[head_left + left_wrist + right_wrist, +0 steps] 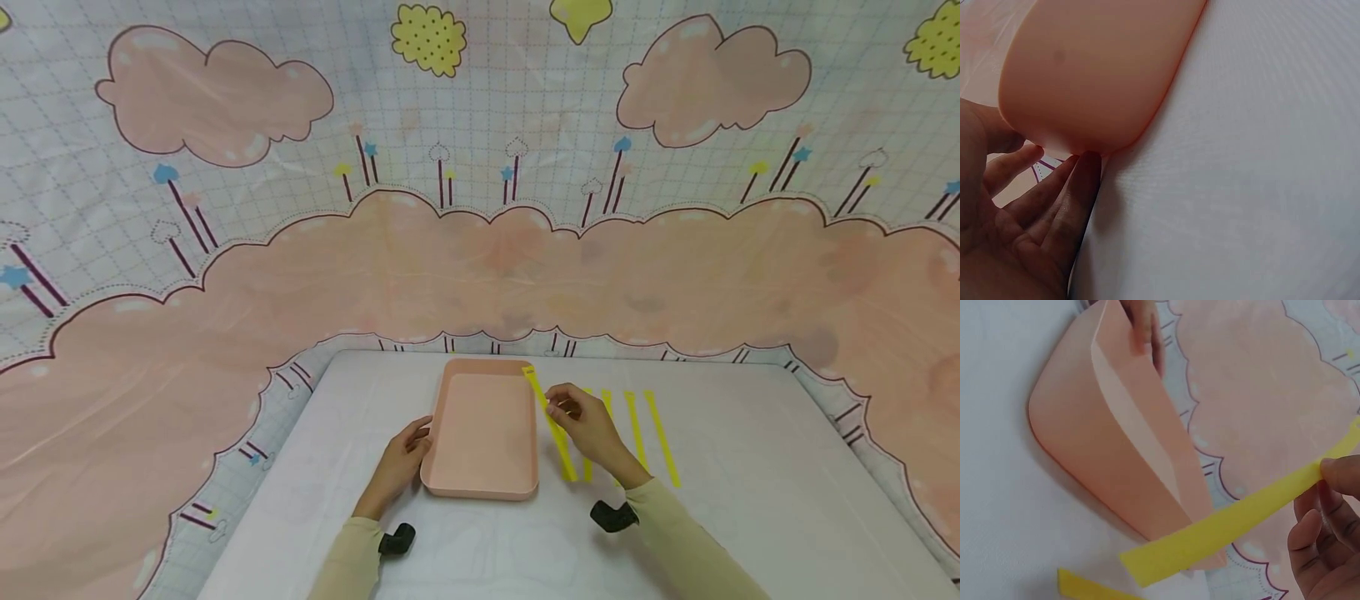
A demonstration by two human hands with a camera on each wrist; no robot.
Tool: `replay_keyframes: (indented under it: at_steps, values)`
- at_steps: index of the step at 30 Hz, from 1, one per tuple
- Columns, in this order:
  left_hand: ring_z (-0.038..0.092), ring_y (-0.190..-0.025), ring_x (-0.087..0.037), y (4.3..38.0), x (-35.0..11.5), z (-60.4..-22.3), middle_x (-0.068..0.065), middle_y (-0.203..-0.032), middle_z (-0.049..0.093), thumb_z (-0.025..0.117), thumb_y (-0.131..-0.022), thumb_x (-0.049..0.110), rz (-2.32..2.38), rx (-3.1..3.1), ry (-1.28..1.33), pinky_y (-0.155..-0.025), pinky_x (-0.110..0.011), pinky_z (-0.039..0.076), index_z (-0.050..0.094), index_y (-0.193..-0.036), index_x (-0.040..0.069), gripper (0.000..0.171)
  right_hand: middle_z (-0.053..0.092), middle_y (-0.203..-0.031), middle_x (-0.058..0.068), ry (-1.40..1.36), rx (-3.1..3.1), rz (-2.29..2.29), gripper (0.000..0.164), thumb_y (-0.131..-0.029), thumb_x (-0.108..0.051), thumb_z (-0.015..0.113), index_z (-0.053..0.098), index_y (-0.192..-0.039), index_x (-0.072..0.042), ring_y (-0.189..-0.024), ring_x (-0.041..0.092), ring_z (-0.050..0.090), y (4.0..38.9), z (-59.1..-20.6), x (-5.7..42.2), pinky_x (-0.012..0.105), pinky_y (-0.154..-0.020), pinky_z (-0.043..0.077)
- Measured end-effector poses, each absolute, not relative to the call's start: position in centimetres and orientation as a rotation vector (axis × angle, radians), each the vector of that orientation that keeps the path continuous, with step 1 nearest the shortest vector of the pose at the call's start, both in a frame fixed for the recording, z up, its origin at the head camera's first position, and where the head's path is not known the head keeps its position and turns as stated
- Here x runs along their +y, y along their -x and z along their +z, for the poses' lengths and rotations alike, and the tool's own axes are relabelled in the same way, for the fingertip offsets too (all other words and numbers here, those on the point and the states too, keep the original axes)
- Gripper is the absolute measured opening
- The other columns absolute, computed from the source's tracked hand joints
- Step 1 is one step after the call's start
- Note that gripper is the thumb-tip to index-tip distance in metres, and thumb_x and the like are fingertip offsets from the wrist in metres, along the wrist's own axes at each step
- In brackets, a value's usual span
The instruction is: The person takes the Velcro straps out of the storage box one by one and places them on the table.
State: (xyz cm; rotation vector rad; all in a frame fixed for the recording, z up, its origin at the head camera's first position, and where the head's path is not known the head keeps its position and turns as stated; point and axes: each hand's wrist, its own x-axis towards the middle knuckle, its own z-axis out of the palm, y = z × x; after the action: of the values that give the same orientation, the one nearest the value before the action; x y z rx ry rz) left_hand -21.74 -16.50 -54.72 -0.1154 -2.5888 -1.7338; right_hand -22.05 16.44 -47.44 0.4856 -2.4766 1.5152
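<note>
A pink rectangular tray point(480, 492) lies on the white table. My left hand point(401, 458) holds its left side; in the left wrist view the fingers point(1088, 178) touch the outer wall and the thumb is at the rim. My right hand point(588, 425) pinches a yellow strip point(555, 429) between thumb and fingers, slanting beside the tray's right edge. In the right wrist view, the held strip point(1222, 531) passes in front of the tray point(1085, 412), its near end raised off the table.
Several more yellow strips point(662, 433) lie side by side on the table right of the tray, some partly hidden by my right hand and forearm. A patterned cloth point(480, 275) with pink clouds hangs behind the table. Black wrist devices point(613, 517) sit by both sleeves.
</note>
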Motion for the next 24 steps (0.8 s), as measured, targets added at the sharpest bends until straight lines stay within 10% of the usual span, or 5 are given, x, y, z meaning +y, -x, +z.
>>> replay_keyframes:
  at_steps: [12, 24]
  values:
    - [0.06, -0.118, -0.037, 21.5, -16.4, -54.6, -0.026, -0.129, 0.061, 0.056, -0.098, 0.008, -1.739, -2.577, 0.116, -0.1, -0.05, 0.05, 0.051, -0.141, 0.005, 0.044, 0.065, -0.097, 0.022, -0.367, -2.452, 1.691, 0.021, -0.094, 0.0, 0.06, 0.061, -0.115, 0.004, -0.076, 0.023, 0.062, 22.2, -48.0, 18.1, 0.02, -0.061, 0.048]
    - [0.06, -0.119, -0.038, 21.8, -16.4, -54.5, -0.025, -0.13, 0.061, 0.054, -0.099, 0.008, -1.711, -2.608, 0.115, -0.101, -0.049, 0.049, 0.052, -0.141, 0.007, 0.042, 0.064, -0.104, 0.013, -0.204, -2.432, 1.82, 0.026, -0.094, -0.008, 0.064, 0.06, -0.119, 0.0, -0.078, 0.006, 0.06, 22.5, -48.1, 21.0, 0.022, -0.066, 0.05]
